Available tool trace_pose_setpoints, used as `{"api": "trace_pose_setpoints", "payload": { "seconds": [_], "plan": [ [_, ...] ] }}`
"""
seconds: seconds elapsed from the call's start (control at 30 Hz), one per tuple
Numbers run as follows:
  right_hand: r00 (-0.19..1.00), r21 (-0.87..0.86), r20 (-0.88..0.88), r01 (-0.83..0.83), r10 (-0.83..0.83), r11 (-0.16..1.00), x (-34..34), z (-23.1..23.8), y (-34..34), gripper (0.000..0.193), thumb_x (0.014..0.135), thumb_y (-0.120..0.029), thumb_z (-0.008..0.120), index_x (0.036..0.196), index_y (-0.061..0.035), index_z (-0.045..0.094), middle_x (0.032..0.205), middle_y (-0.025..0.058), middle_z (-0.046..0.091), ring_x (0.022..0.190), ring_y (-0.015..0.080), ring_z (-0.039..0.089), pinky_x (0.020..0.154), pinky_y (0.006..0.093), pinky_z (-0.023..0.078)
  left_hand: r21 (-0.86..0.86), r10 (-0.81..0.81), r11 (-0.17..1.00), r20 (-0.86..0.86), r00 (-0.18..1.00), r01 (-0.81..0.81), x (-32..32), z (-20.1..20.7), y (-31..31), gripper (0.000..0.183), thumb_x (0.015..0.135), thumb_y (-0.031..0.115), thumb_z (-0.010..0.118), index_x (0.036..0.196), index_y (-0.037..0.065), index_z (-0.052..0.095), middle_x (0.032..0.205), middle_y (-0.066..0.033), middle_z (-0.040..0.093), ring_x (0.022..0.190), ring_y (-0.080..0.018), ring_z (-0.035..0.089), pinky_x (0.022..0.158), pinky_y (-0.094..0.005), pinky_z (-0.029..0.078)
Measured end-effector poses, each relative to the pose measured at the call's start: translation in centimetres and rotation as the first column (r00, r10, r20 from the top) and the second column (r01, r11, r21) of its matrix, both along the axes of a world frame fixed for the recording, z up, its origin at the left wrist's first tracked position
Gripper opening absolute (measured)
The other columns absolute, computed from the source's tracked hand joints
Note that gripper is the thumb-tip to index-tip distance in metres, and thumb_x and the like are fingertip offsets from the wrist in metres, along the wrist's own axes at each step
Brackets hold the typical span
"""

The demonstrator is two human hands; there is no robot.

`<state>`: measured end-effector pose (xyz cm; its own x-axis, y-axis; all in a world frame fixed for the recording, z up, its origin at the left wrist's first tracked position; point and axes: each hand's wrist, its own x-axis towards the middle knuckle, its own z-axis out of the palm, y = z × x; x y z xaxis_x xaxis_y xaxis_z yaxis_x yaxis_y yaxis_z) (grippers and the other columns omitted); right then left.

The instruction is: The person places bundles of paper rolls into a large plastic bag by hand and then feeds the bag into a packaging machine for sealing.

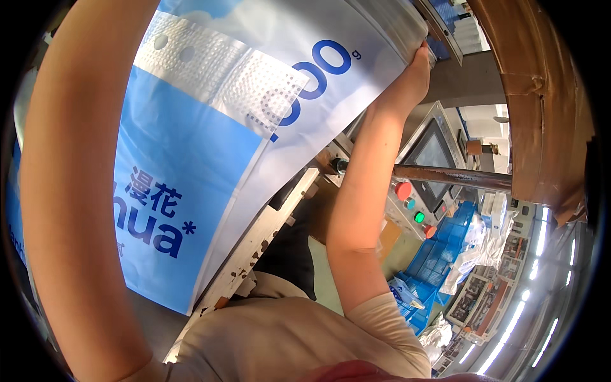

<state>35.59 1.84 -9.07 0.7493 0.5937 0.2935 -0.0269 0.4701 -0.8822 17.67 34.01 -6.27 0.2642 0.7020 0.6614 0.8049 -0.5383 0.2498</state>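
Note:
A large blue and white printed plastic bag point(191, 146) spreads before me. Across it lies a white embossed strip point(216, 70) with two round holes near one end, under clear film. My right hand point(416, 75) is at the far right edge of the bag, closed on its clear plastic border; its fingertips are partly hidden. My left arm rises along the left side over the bag, and the hand lies beyond the top edge of the picture.
Beneath the bag runs a worn white rail point(254, 251). Right of my right arm are a metal bar point(452, 176) and a control panel with a screen point(429, 153) and coloured buttons. Blue crates point(439, 254) stand beyond; brown cardboard point(541, 102) hangs at the upper right.

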Motion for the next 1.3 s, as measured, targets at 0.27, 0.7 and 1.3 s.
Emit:
{"api": "trace_pose_setpoints", "payload": {
  "seconds": [0.27,0.7,1.3],
  "plan": [
    [0.999,-0.028,-0.016,-0.041,0.041,0.999,-0.1,0.4,0.2,0.045,0.098,-0.027,0.037,0.134,-0.0011,0.046,0.126,0.0110,0.054,0.113,0.0226,0.055,0.095,0.0352,0.046,-0.547,-0.278,0.719,0.339,0.899,0.428,0.6,-0.8,0.4,0.045,0.092,0.042,0.055,0.061,0.011,0.064,0.061,-0.0027,0.061,0.060,-0.0167,0.056,0.061,-0.0346,0.042],
    [1.000,-0.096,-0.017,0.018,-0.020,0.995,-0.1,0.2,-0.3,0.043,0.101,-0.030,0.032,0.133,-0.0066,0.048,0.127,0.0134,0.055,0.115,0.0267,0.056,0.095,0.0386,0.048,-0.463,-0.288,0.830,0.122,0.950,0.311,-1.2,-0.8,2.7,0.045,0.096,0.042,0.047,0.082,0.005,0.068,0.085,-0.0123,0.068,0.080,-0.0239,0.060,0.078,-0.0410,0.044],
    [0.228,-0.246,0.947,0.051,0.228,0.968,-14.7,2.0,-8.2,0.052,0.093,-0.038,0.054,0.131,-0.0032,0.054,0.132,0.0249,0.050,0.126,0.0432,0.044,0.109,0.0540,0.027,0.357,0.040,0.927,-0.401,0.915,0.116,-0.1,-1.8,-9.3,0.041,0.096,0.034,0.043,0.134,0.018,0.048,0.137,-0.0198,0.042,0.123,-0.0536,0.035,0.079,-0.0746,0.037]
  ]
}}
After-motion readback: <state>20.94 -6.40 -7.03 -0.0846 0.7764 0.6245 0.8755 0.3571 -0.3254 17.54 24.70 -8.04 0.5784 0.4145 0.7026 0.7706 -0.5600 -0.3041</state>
